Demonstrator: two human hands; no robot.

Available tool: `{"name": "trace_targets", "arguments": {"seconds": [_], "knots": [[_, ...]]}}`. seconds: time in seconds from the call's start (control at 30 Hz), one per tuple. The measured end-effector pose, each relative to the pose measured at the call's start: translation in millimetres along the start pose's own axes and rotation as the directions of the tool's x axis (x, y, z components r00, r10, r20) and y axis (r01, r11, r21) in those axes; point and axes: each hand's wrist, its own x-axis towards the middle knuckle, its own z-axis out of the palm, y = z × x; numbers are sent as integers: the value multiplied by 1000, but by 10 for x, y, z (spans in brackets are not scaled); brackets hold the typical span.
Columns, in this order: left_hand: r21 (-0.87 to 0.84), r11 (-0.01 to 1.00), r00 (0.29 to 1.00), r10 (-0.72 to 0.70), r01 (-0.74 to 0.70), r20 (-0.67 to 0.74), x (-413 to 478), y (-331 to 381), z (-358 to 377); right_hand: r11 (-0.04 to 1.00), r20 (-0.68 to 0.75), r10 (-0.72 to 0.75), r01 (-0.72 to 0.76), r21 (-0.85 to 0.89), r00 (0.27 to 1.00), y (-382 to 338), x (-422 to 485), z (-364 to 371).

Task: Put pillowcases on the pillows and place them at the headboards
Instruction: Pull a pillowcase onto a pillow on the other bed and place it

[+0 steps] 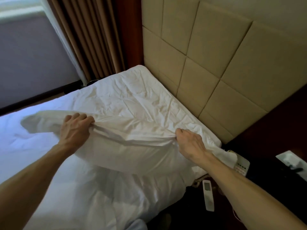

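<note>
Bed (132,90) fills left and centre of frame, head end butted against padded beige headboard (207,55) at upper right. Wrinkled white sheet (149,100) covers the mattress by the headboard. Rumpled white duvet (83,196) at lower left. White pillow (132,150) across mid-frame over the bedding; can't tell if it rests fully.

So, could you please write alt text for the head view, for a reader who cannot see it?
The left hand and right hand grip the bunched white fabric of a pillow over a rumpled white bed, near its padded beige headboard. A brown curtain hangs at the left, and a white remote lies beside the bed at the right.
</note>
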Motion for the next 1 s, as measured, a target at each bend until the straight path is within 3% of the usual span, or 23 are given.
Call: {"name": "trace_targets", "arguments": {"seconds": [0.23,0.53,0.73,1.0], "knots": [[-58,996,984,57,-68,-167,745,421,-260,996,-183,62,-73,-51,981,503,30,-572],[-141,943,926,255,-302,-279,1907,1525,-236,936,-240,286,-324,-138,928,1506,-185,-1094],[-170,870,864,401,-463,-305,2832,2304,113,842,-278,487,-530,-104,828,2053,-183,-1076],[-188,736,758,609,-650,-233,4123,3359,679,695,-179,696,-715,-76,695,2452,83,-865]]}}
